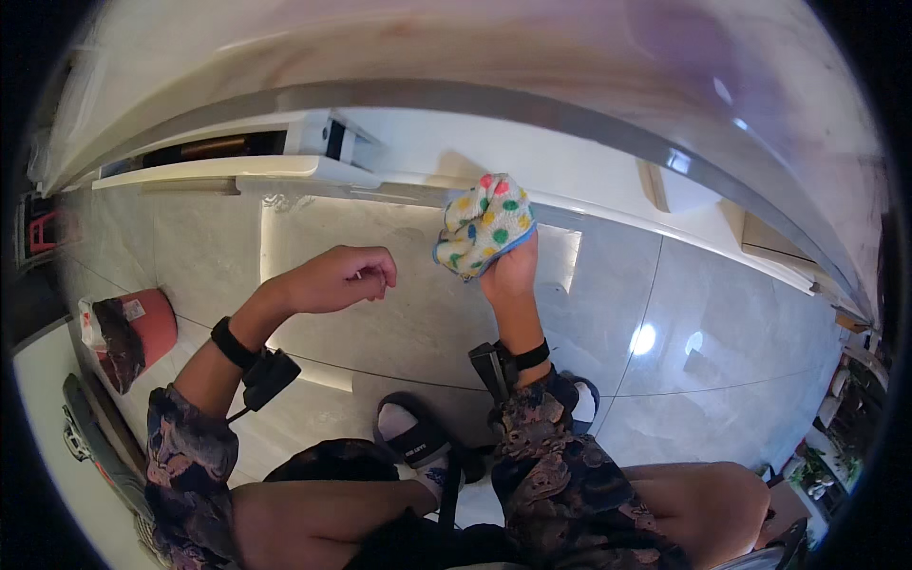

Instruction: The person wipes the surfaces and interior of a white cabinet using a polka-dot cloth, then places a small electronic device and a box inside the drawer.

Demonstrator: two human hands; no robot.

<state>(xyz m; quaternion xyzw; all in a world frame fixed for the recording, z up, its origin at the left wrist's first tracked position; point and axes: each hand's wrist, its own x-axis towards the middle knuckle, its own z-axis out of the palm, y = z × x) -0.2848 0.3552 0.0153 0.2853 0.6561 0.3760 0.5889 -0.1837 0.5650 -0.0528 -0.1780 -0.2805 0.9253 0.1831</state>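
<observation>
My right hand (514, 270) grips a cleaning cloth (486, 226), white with green, yellow, blue and pink dots and a blue edge. The bunched cloth covers most of its fingers. It is held up in front of a white cabinet front (560, 152), below the counter's edge; whether it touches the cabinet I cannot tell. Over the floor to the left, my left hand (344, 278) hangs with its fingers curled in and nothing seen in them. Each wrist wears a black strap with a small black device.
A glossy marble-patterned countertop (456, 47) spans the far side. Below it, a drawer (218, 169) stands pulled out at the left. A red bin (150, 328) with a dark bag stands on the grey tiled floor (722, 313). My slippered feet are beneath my arms.
</observation>
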